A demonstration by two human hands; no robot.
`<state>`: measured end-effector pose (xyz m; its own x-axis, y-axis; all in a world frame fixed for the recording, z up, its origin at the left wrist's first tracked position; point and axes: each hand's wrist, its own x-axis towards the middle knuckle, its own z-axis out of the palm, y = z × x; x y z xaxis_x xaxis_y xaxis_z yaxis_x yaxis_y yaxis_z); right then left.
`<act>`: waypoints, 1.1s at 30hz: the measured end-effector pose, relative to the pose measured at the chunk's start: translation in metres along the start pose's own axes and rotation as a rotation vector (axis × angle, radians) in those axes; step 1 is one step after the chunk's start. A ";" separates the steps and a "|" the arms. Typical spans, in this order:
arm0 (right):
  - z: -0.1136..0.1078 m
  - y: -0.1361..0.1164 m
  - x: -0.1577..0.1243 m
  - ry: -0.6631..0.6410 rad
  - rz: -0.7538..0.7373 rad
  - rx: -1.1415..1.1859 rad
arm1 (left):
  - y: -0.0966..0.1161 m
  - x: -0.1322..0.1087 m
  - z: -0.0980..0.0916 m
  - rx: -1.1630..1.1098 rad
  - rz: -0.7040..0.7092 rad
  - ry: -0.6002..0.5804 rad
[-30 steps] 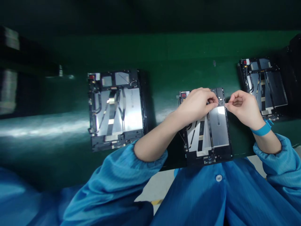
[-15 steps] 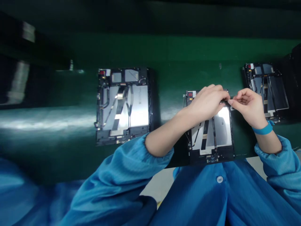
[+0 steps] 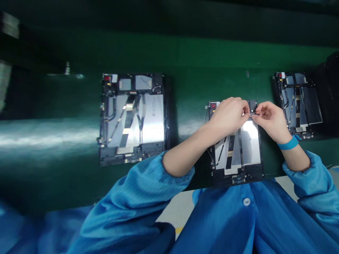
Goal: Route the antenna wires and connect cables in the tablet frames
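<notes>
An opened tablet (image 3: 250,148) lies face down on the green bench, its silver panels crossed by dark ribbon cables. My left hand (image 3: 227,116) rests over its top edge and hides part of it. My right hand (image 3: 271,121) comes in from the right. Their fingertips meet in a pinch on a small dark piece, too small to identify, beside a dark square module (image 3: 253,105) at the tablet's top right corner.
Two more opened tablets lie on the bench, one to the left (image 3: 132,116) and one to the right (image 3: 298,102). The green bench (image 3: 185,53) has a glossy surface. A blue wristband (image 3: 288,143) circles my right wrist. Blue sleeves (image 3: 137,201) cover my forearms.
My hands have drawn together, and the fingertips now meet at the tablet's top right corner. The view has shifted slightly, and the tablets appear straighter in it.
</notes>
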<state>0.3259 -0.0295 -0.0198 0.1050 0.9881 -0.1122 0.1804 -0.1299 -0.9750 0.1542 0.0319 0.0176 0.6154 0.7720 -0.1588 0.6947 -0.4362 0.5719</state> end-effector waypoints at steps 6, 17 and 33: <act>-0.002 -0.004 0.001 -0.021 0.041 -0.009 | -0.002 -0.001 0.002 -0.011 0.027 0.025; 0.003 0.002 0.001 0.030 -0.021 -0.038 | -0.002 0.003 0.004 -0.006 0.023 0.023; -0.003 0.007 0.005 0.024 -0.006 0.010 | -0.057 -0.090 -0.019 -0.004 -0.285 0.305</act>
<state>0.3305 -0.0259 -0.0261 0.1275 0.9866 -0.1020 0.1717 -0.1232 -0.9774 0.0521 -0.0035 0.0143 0.2595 0.9634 -0.0664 0.8195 -0.1833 0.5429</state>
